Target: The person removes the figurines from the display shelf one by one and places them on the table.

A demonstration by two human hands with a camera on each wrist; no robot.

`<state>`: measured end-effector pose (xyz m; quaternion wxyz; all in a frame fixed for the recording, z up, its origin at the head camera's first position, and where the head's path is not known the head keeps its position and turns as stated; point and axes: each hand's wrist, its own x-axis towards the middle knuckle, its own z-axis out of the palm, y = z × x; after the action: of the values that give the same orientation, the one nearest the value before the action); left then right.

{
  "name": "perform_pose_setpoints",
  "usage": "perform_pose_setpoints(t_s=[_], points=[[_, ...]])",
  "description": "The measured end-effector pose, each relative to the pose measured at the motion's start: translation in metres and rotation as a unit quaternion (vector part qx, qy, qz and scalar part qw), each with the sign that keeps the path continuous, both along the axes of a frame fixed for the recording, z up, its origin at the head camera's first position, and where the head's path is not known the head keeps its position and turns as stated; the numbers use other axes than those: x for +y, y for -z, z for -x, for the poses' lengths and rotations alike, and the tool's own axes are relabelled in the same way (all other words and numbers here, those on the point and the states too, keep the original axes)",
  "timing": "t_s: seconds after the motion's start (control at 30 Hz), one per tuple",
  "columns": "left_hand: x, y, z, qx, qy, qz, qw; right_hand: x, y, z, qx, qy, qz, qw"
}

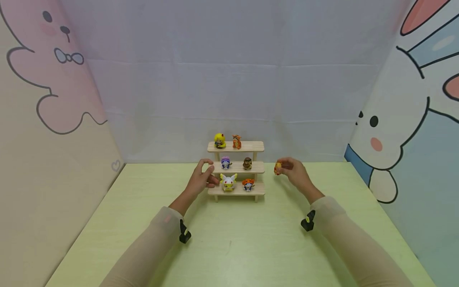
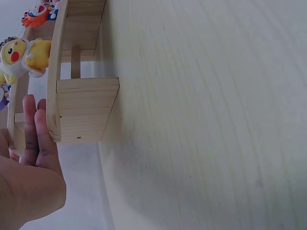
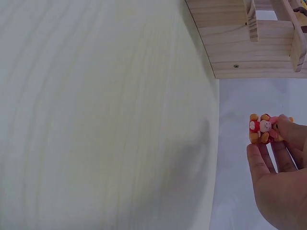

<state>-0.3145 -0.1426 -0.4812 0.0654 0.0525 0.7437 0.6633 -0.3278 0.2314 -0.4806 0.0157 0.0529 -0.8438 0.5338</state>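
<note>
We pinch an orange toy point(image 1: 277, 168) between the thumb and fingers of our right hand point(image 1: 297, 174). Left of those fingers, and apart from them, six others point(image 1: 247, 185) stand on the shelf point(image 1: 255, 146), two per tier; we judge the work well along, with only the pinched toy in sight left off the shelf. Our left hand point(image 1: 198, 179) grasps no toy: its fingers are loosely parted at the shelf's left end, seemingly touching the lower tier. Near either hand's fingers we can read no brand, label or writing
</note>
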Motion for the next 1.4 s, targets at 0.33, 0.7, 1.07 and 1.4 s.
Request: perform_pose_setpoints(t_s=[0.33, 0.7, 1.07, 1.4], points=[[0.000, 0.001, 0.001, -0.008, -0.003, 0.001, 1.0000, 0.000, 0.013, -0.001, -0.026, 0.005, -0.005, 0.9996], [-0.001, 0.002, 0.003, -0.008, 0.002, -0.004, 1.0000, 0.002, 0.022, -0.001, -0.029, 0.003, -0.029, 0.9992], [-0.001, 0.002, 0.002, -0.002, 0.002, -0.002, 1.0000, 0.005, 0.027, 0.000, -0.033, -0.003, -0.020, 0.9992], [0.000, 0.000, 0.000, -0.001, -0.003, -0.001, 1.0000, 0.005, 0.029, 0.000, -0.032, -0.006, -0.017, 0.9993]])
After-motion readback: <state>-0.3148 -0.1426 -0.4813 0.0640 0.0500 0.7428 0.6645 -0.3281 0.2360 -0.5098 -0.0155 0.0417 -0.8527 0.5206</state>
